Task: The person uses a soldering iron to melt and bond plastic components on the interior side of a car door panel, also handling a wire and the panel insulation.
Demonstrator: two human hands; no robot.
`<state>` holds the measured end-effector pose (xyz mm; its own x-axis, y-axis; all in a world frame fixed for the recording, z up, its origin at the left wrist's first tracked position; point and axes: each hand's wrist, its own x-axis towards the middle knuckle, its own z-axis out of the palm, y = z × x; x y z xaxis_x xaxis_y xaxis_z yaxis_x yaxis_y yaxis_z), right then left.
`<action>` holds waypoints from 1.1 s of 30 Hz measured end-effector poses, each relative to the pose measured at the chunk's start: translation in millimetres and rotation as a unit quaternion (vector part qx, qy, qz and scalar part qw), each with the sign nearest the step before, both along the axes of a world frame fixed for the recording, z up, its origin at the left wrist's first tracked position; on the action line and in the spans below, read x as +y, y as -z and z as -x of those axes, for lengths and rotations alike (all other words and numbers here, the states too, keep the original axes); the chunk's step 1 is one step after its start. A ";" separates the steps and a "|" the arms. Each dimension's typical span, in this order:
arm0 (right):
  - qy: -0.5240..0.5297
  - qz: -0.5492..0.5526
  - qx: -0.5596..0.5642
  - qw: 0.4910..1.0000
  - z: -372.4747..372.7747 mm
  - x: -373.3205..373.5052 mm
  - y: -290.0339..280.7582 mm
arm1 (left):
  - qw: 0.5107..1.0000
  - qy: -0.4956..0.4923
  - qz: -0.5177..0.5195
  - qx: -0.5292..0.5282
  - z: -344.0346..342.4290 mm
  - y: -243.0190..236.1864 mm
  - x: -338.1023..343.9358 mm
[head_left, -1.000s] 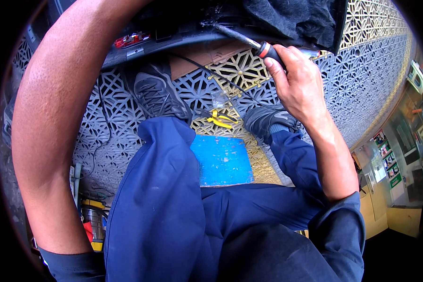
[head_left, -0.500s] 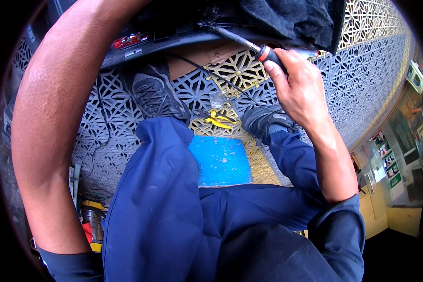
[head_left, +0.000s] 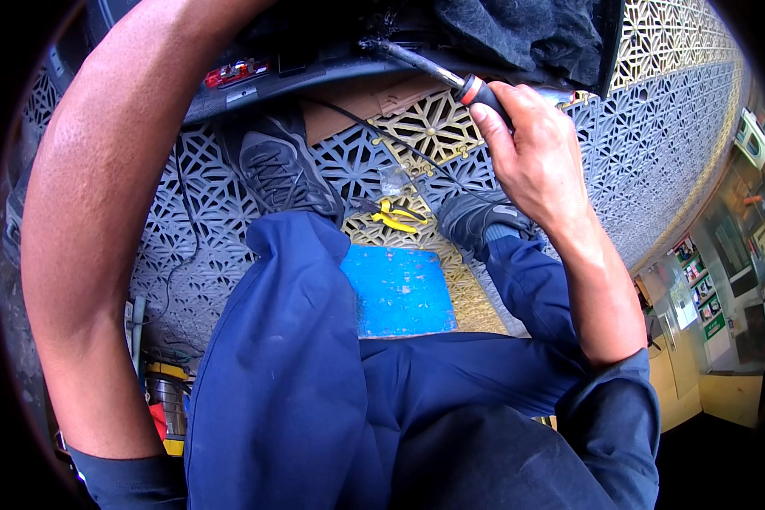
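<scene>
My right hand [head_left: 535, 157] is closed on the black and red handle [head_left: 476, 92] of a metal-shafted tool. The tool's shaft [head_left: 425, 62] slants up-left, its tip at a pale, rough spot [head_left: 374, 42] on a black molded panel [head_left: 314, 76]; exact contact is hard to tell. Dark crumpled fabric [head_left: 518, 34] lies just right of the tip. My left forearm [head_left: 110, 195] arches along the left, the hand out of sight beyond the top edge. A red component [head_left: 234, 72] shows on the panel. Below it, yellow-handled pliers [head_left: 398, 219] lie between my shoes.
The floor has perforated grey and yellow tiles [head_left: 654, 153]. Cardboard [head_left: 348, 119], a black cable [head_left: 370, 126] and a worn blue board [head_left: 399, 289] lie below the panel. A yellow-and-metal item [head_left: 166, 404] sits at lower left. Shelving [head_left: 697, 289] and a cabinet [head_left: 680, 374] are at far right.
My right hand and the tool shift very slightly, dipping and then rising again. The left arm and surrounding things look the same.
</scene>
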<state>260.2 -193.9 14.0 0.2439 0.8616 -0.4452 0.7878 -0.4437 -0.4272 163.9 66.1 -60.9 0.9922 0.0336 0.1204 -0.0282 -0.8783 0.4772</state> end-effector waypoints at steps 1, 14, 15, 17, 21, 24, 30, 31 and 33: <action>0.002 0.002 0.002 1.000 0.2 0.1 0.2 | 1.000 0.001 0.003 0.001 0.0 0.1 0.4; 0.005 -0.008 0.004 1.000 1.2 -5.6 -2.2 | 1.000 0.002 0.001 -0.011 0.6 0.6 0.0; 0.008 -0.013 0.004 1.000 3.3 -3.7 -2.9 | 1.000 0.003 -0.001 -0.010 0.6 0.9 0.0; 0.006 -0.019 -0.004 1.000 5.5 0.3 -3.8 | 1.000 0.004 -0.002 -0.012 0.4 1.1 0.1; -0.004 -0.016 -0.028 0.999 5.2 4.3 -5.5 | 1.000 0.003 -0.001 -0.018 -0.4 0.5 -0.2; -0.006 -0.008 -0.033 0.999 4.7 5.3 -7.1 | 1.000 0.003 -0.002 -0.016 0.1 0.7 0.0; -0.013 0.002 -0.039 0.999 3.5 6.2 -8.2 | 1.000 0.002 -0.008 -0.010 0.4 1.4 -0.1; -0.014 -0.001 -0.040 0.999 3.7 5.7 -7.9 | 1.000 0.002 -0.007 -0.009 0.5 1.4 -0.2; -0.015 -0.010 -0.044 0.999 3.3 4.1 -7.1 | 1.000 0.004 -0.005 -0.014 0.1 1.5 0.1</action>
